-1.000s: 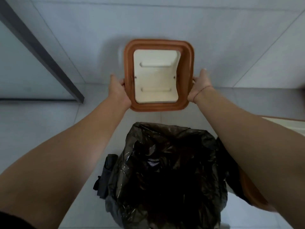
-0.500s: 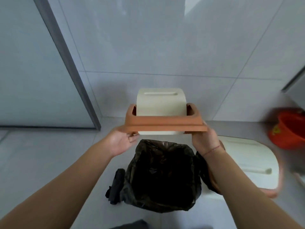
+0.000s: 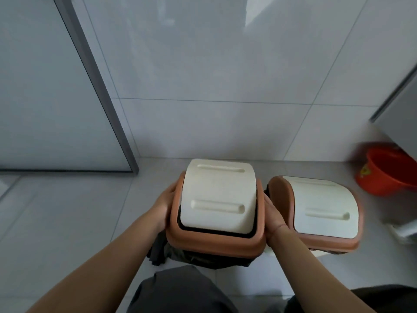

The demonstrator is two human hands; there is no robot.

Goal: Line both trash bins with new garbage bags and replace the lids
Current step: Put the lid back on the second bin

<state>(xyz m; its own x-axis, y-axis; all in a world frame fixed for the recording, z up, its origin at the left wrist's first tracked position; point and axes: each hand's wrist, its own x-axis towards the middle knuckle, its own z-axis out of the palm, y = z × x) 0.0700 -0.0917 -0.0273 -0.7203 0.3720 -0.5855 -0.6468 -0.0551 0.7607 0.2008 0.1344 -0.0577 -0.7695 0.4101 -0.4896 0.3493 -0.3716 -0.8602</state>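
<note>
on the tiled floor [image 3: 67, 222] by the wall, low center of the head view, sits the near lid [image 3: 216, 206]: brown rim frame with a cream swing flap, roughly level, tipped a little toward the camera. two raised bars on the flap run left-right; the flap's longer side runs away from the camera toward the wall. it sits on top of a bin that is almost fully hidden under it. dark garbage bag [image 3: 196, 256] plastic sticks out below the rim at the front and left, crumpled and hanging down outside.

left hand [image 3: 165, 204] is flat against the left side of the brown rim, fingers together and wrapped along the edge, fingertips hidden behind it. right hand [image 3: 274, 220] presses on the right side of the rim, palm in, fingers extended and close together, squeezed between this lid and the second lid [image 3: 316, 211]. both hands clamp the near lid from opposite sides.

second lid is just beside on the right, same brown and cream type, tilted so its flap faces right, on its own bin with a bit of dark bag showing under the front edge. whether it is fully seated, cannot tell.

orange bucket [image 3: 388, 170] stands near the right wall, apart from the bins, contents not visible. dark trouser knees fill the bottom edge.
</note>
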